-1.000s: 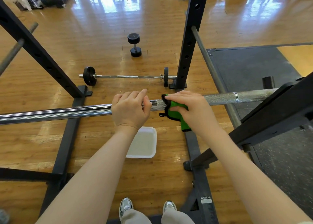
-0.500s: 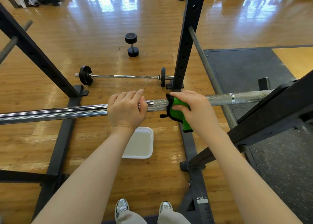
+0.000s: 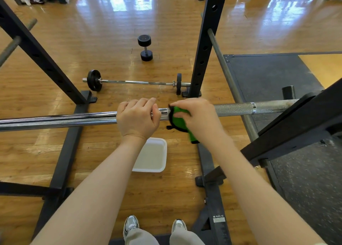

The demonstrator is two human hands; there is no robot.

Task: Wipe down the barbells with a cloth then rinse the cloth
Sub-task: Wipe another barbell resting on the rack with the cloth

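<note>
A long chrome barbell [image 3: 55, 120] lies across the rack at waist height, its knurled part [image 3: 235, 108] running to the right. My left hand [image 3: 137, 120] grips the bar near its middle, fingers curled over the top. Just to the right, my right hand [image 3: 196, 115] holds a green cloth with black trim [image 3: 178, 123] wrapped against the bar. A second, smaller barbell [image 3: 140, 82] with black plates lies on the floor beyond.
A white basin of water [image 3: 151, 157] sits on the wooden floor below my hands. Black rack uprights [image 3: 204, 46] and base rails [image 3: 63, 152] stand on both sides. A black dumbbell [image 3: 145, 47] rests farther back. A dark rubber mat [image 3: 273, 74] covers the floor at right.
My right hand slid the cloth a little to the right along the bar, then back toward my left hand. My left hand kept its grip.
</note>
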